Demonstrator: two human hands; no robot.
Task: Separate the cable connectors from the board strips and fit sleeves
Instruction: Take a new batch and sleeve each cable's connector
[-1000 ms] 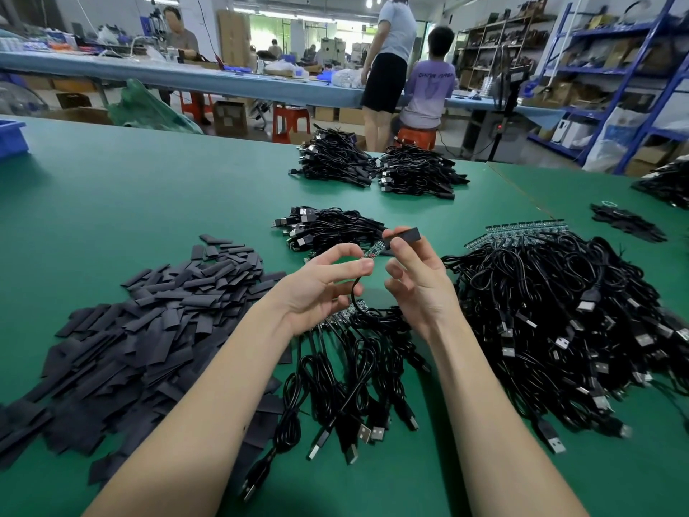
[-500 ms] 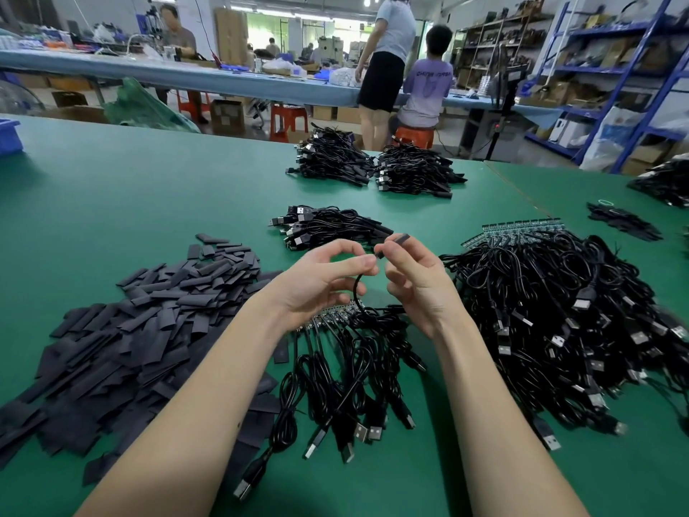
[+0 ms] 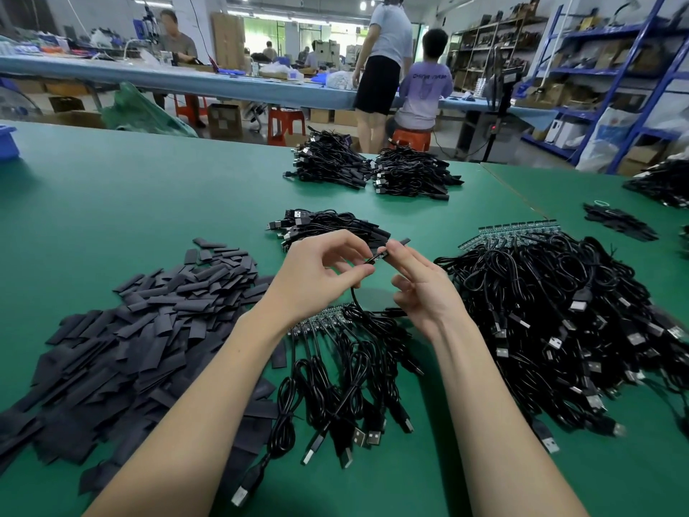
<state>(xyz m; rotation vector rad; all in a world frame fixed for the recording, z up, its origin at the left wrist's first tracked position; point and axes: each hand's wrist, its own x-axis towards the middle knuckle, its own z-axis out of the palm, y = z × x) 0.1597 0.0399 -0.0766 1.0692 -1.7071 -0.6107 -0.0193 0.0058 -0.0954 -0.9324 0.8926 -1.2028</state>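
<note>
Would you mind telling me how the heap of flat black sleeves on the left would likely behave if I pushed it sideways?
The sleeve pile would probably spread and slide rather than move together, since the pieces lie loose and overlapping. They look thin and flat, so likely light and unlikely to roll. The smooth green table may let them skid.

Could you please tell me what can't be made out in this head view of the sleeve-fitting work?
- Small board on the cable end: mostly covered by the fingertips of the left hand and the sleeve held by the right hand.
- Board strip near the wrists: partly hidden under the left wrist.
- Pile of sleeves: cut off by the left edge.
- Printing on the boards: too small to read.
</note>
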